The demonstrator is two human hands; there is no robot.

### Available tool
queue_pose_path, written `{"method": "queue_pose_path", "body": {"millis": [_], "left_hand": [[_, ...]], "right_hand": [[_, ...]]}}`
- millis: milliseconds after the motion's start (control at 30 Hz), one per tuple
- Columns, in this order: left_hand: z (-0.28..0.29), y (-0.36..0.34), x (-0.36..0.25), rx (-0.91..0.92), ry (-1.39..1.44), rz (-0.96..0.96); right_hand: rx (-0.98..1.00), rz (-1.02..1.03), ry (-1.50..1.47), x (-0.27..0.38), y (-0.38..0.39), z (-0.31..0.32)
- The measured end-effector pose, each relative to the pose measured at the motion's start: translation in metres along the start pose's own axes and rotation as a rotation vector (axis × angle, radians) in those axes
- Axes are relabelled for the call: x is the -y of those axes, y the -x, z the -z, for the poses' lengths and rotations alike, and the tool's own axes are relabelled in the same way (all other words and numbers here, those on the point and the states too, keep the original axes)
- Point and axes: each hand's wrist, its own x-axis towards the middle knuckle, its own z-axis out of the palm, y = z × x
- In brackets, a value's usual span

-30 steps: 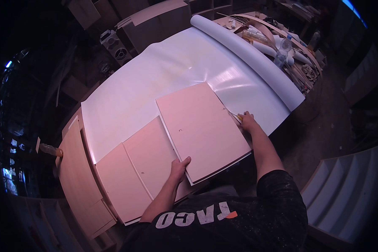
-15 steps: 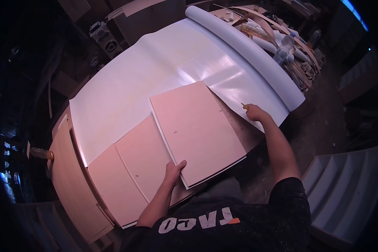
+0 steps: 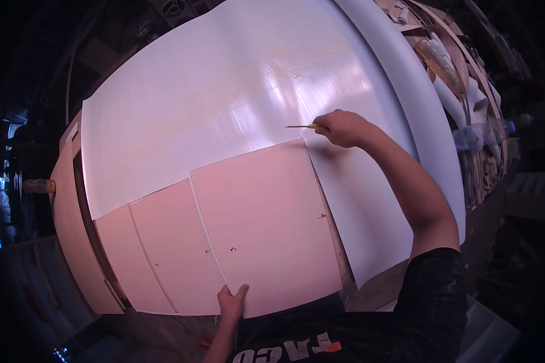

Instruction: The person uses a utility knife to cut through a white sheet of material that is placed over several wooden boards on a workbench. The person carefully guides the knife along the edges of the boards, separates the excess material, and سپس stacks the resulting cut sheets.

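Observation:
My right hand (image 3: 343,128) is closed around a yellow-handled utility knife (image 3: 312,126). Its thin blade points left, above the glossy white sheet (image 3: 224,91) and just beyond the far right corner of a pale pink panel (image 3: 260,230). At the near edge of that panel, my left hand (image 3: 232,300) grips it, thumb on top; the other fingers are partly hidden. To the left lie more pink panels (image 3: 166,242), side by side. Along the large panel's right side, a cut flap of the white sheet (image 3: 369,224) hangs toward me.
The sheet's thick roll (image 3: 415,91) runs along the right. Beyond it lie offcuts and clear plastic bottles (image 3: 469,138). A long wooden board (image 3: 72,224) borders the left side, near another bottle (image 3: 39,186).
My right hand has carried the knife from the sheet's right part to the panel's far corner. The large panel and my left hand appear nearer to me; the view has shifted too.

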Motion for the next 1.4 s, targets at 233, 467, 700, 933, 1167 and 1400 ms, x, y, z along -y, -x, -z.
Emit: {"method": "queue_pose_path", "body": {"millis": [233, 467, 700, 933, 1167, 1400], "left_hand": [[-0.024, 0.01, -0.021, -0.038, 0.041, 0.14], [-0.02, 0.009, -0.005, -0.047, 0.076, 0.136], [-0.022, 0.01, -0.013, -0.061, 0.093, 0.176], [-0.022, 0.01, -0.008, -0.066, 0.117, 0.245], [-0.018, 0.008, -0.001, -0.039, 0.163, 0.273], [-0.019, 0.008, -0.011, -0.044, 0.183, 0.321]], "right_hand": [[0.115, 0.181, 0.543, -0.003, -0.054, 0.016], [0.186, 0.355, 0.658, -0.006, -0.071, 0.006], [0.106, 0.45, 0.617, -0.011, -0.072, -0.013], [0.151, 0.414, 0.63, -0.007, -0.068, -0.015], [0.188, 0.453, 0.613, -0.014, -0.069, -0.017], [0.243, 0.458, 0.64, -0.016, -0.07, -0.003]]}}
